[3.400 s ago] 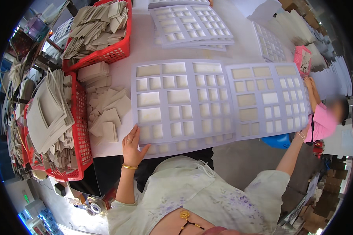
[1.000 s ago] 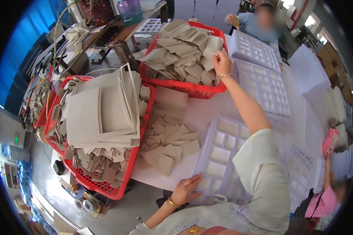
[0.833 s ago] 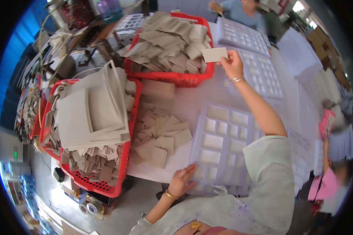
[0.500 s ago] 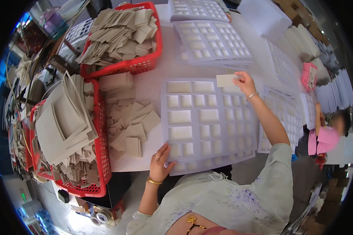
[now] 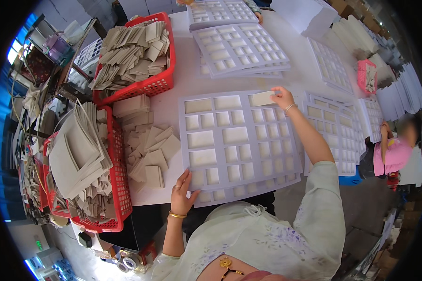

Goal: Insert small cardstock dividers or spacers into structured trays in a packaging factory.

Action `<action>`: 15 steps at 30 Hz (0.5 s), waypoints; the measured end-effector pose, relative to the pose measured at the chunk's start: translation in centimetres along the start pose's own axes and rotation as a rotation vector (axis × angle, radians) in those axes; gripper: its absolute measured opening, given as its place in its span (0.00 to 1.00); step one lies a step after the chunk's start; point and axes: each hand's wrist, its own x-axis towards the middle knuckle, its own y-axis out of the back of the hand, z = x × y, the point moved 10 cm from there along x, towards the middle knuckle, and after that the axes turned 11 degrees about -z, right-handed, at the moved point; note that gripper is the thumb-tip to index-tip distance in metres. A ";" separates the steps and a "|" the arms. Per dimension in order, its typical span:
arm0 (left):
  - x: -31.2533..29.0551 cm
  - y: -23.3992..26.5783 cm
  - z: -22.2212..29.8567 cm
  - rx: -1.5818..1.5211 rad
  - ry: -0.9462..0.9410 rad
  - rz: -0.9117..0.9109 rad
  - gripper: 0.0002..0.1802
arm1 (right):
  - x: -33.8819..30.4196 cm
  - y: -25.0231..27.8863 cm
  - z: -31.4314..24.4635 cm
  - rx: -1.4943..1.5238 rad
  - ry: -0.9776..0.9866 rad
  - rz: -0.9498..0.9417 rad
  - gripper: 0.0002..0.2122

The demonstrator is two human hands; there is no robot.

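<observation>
We recorded one white compartmented panel point(image 5: 246, 126), lying over another on the table point(image 5: 185, 58). At the panel's upper right opening we found one beige card point(image 5: 261, 99), pinched between thumb and fingers of the right hand point(image 5: 283, 98). At the panel's lower left corner the left hand point(image 5: 180, 198) rested, thumb and fingers spread. We listed loose beige pieces point(image 5: 154, 161) and two filled red baskets point(image 5: 121, 187) left of the panel; stacked panels point(image 5: 237, 54) beyond.

The white table point(image 5: 185, 77) carried a near-middle pile of windowed panels point(image 5: 251, 129), edges offset. To its left lay loose grey board pieces point(image 5: 150, 154) and stacked boards point(image 5: 131, 105); beyond these stood a filled red basket point(image 5: 162, 84). Further panel piles lay at far middle point(image 5: 241, 47) and right point(image 5: 335, 136).
</observation>
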 end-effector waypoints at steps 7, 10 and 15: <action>0.1 0.2 -0.1 -0.028 0.008 0.005 0.39 | -0.5 0.3 -3.7 0.199 -0.007 -0.027 0.13; 0.3 0.2 -0.1 -0.034 -0.006 0.007 0.39 | -0.3 -4.3 -6.7 0.232 0.081 -0.169 0.12; 0.1 0.4 -0.1 -0.026 -0.007 0.018 0.38 | 0.0 -11.4 -10.2 0.161 0.039 -0.240 0.11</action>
